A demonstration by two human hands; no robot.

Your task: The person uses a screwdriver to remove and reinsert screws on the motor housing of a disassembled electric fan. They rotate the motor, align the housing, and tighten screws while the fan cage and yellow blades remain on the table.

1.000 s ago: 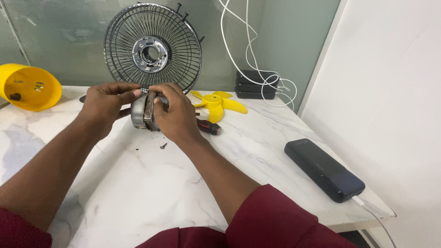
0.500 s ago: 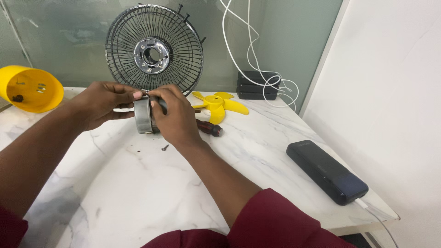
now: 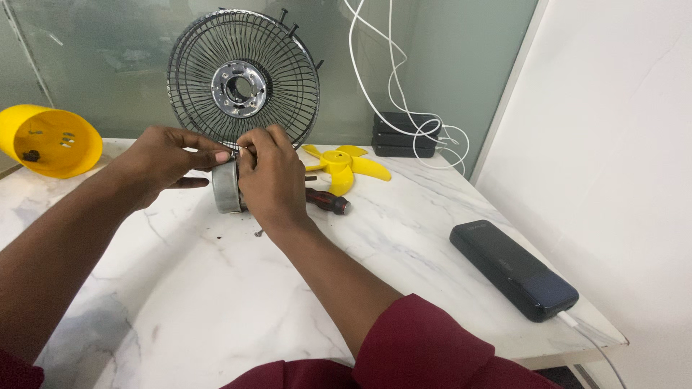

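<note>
Both my hands hold a round grey metal fan motor (image 3: 225, 189) standing on edge on the white marble table (image 3: 216, 302). My left hand (image 3: 162, 160) grips its left side with fingers reaching over the top. My right hand (image 3: 272, 180) covers its right side, fingertips pinched at the motor's upper rim. Whatever small part the fingertips pinch is hidden. A small dark screw (image 3: 259, 233) lies on the table just below my right hand.
A wire fan guard (image 3: 244, 79) stands upright behind my hands. A yellow fan blade (image 3: 344, 163) and a dark-handled screwdriver (image 3: 328, 201) lie to the right. A yellow cone housing (image 3: 49, 140) lies far left. A dark power bank (image 3: 512, 268) rests near the right edge, with white cables (image 3: 404, 108) behind.
The motor has turned more upright and edge-on between my hands. My right fingertips moved to its top rim. The view shifted slightly.
</note>
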